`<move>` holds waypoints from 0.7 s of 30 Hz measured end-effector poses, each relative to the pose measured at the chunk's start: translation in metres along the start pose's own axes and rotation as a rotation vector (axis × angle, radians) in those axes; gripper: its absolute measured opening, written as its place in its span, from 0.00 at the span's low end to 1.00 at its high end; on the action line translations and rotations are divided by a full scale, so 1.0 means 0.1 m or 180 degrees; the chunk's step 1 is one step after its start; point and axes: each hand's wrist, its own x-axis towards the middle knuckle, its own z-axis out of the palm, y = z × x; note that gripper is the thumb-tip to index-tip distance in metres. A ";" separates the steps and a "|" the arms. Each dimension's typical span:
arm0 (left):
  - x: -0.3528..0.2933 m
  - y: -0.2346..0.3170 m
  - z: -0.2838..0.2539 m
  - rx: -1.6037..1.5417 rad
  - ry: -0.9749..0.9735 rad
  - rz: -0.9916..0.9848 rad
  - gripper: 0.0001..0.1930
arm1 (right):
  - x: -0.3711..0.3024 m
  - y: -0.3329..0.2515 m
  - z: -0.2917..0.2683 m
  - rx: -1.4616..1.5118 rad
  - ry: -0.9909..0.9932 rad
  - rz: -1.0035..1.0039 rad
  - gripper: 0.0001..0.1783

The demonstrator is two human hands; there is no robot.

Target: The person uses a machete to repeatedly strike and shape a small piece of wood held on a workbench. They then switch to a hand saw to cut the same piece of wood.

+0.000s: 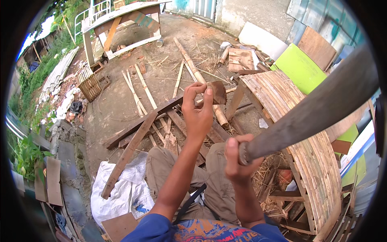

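My left hand [197,111] is raised over a dark wooden beam [151,119], thumb and fingertips curled together near its squared end [218,92]. Whatever they pinch is too small or hidden to make out. My right hand [242,159] is closed round the near end of a grey-brown wooden tool handle [308,115]. The handle rises across the view to the upper right and looks large close to the camera; its other end is out of sight. A narrower plank [131,153] slants down from the beam towards a white sack [121,187].
At my right stands a curved bamboo-slat bench [300,133] on a wooden frame. Bamboo poles [189,60] and laths lie on the ground ahead. Farther off are a wooden table [121,16], a slatted crate [89,84] and a bright green board [299,68]. A low wall [68,157] runs along my left.
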 end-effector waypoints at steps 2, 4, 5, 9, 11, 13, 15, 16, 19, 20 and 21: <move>-0.04 0.00 0.02 0.0043 0.0047 0.0040 0.08 | 0.04 0.35 0.08 -0.0403 -0.0368 0.0517 0.10; -0.04 -0.02 0.03 0.0021 0.0056 0.0122 0.09 | 0.04 0.45 0.09 -0.0556 -0.0766 0.0998 0.10; -0.03 -0.04 0.05 -0.0032 0.0040 0.0160 0.09 | 0.04 0.45 0.07 -0.0549 -0.0793 0.1086 0.10; -0.02 -0.04 0.00 0.0012 0.0055 0.0156 0.09 | 0.03 0.21 -0.02 0.0346 -0.0880 0.1886 0.12; -0.02 -0.07 -0.02 0.0049 0.0079 0.0167 0.09 | 0.02 -0.05 -0.09 0.0177 -0.0666 0.1658 0.12; -0.01 -0.04 -0.01 0.0036 0.0079 0.0175 0.09 | -0.02 -0.07 -0.10 0.0514 -0.0262 0.0651 0.11; -0.02 -0.04 0.01 -0.0014 0.0041 0.0161 0.09 | -0.05 -0.04 -0.03 0.0824 0.0212 0.0087 0.10; -0.04 -0.04 0.04 0.0049 0.0053 0.0138 0.09 | -0.06 0.25 0.04 0.0213 0.0334 -0.0321 0.11; -0.02 -0.05 0.01 0.0124 0.0151 0.0162 0.09 | 0.02 0.73 0.06 -0.0761 -0.0786 0.1880 0.13; -0.03 -0.09 -0.03 0.0077 0.0201 0.0183 0.09 | -0.09 0.85 -0.03 -0.0854 -0.0725 0.1898 0.13; 0.05 -0.13 -0.09 0.0027 0.0276 0.0299 0.09 | -0.21 0.97 -0.10 -0.0895 -0.0669 0.1832 0.14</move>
